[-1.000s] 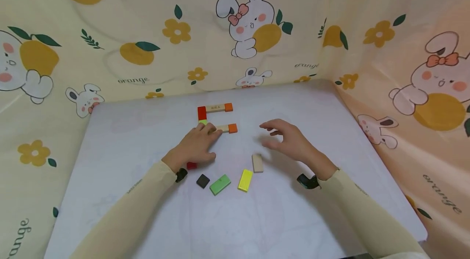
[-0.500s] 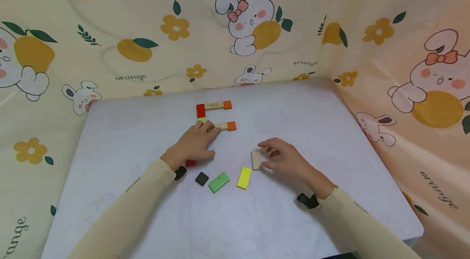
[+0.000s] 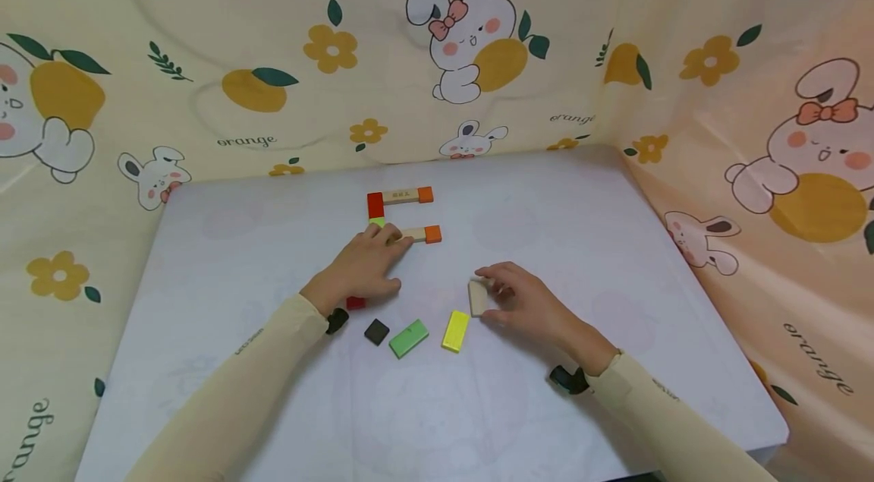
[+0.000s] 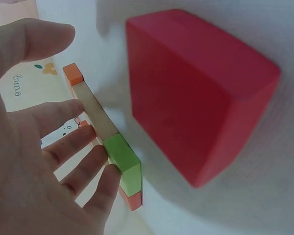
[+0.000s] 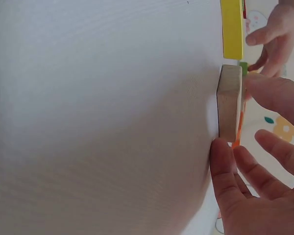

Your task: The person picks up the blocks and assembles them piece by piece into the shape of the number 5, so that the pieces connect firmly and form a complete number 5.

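My left hand (image 3: 365, 266) lies over a row of blocks, its fingertips at the lime-green block (image 4: 123, 164) and the plain wooden bar (image 4: 95, 111) joined to it. An orange block (image 3: 433, 234) caps that bar's right end. Under the left wrist a red block (image 4: 201, 98) stands close to the camera. My right hand (image 3: 529, 304) has thumb and fingers at opposite ends of a plain wooden block (image 5: 229, 103), pinching it at table level. Just left of that block lies a yellow block (image 3: 455, 331).
A green block (image 3: 409, 338) and a black block (image 3: 377, 332) lie on the white table (image 3: 423, 421) in front. Farther back, a red block (image 3: 375, 205) meets a lettered wooden bar (image 3: 400, 196) with an orange block (image 3: 425, 195) at its end. Patterned cloth (image 3: 382, 57) hangs behind.
My right hand has come down and toward me, from above the table to the plain wooden block, and its thumb and fingers have closed on the ends. The left hand stays put.
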Demonstrator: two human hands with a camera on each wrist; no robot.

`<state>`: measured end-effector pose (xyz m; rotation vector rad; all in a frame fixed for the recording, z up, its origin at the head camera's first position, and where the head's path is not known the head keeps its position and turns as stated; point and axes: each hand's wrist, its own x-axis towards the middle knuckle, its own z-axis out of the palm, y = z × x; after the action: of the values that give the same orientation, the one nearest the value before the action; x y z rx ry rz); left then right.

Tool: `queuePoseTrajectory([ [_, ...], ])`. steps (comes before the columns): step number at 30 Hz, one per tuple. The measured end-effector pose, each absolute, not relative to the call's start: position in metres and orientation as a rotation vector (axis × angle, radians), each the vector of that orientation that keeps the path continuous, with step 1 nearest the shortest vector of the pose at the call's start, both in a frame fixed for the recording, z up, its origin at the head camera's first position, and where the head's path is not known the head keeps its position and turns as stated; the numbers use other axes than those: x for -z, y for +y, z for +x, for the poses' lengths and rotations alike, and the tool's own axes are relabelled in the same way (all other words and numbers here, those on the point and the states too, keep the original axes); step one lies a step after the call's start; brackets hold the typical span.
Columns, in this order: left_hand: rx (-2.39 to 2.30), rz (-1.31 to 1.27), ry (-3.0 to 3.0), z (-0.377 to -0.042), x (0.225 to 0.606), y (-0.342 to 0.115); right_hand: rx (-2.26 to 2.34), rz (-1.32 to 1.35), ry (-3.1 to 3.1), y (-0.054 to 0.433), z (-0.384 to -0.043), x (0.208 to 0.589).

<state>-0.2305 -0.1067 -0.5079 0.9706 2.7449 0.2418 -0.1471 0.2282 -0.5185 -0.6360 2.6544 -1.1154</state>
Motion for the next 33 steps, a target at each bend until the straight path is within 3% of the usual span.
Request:
queuePoseTrajectory([
  [33, -0.291, 0.965, 2.732, -0.2290, 0.5034, -0.1073, 1.030, -0.636, 2.655, 0.2237, -0.1456, 0.5230],
])
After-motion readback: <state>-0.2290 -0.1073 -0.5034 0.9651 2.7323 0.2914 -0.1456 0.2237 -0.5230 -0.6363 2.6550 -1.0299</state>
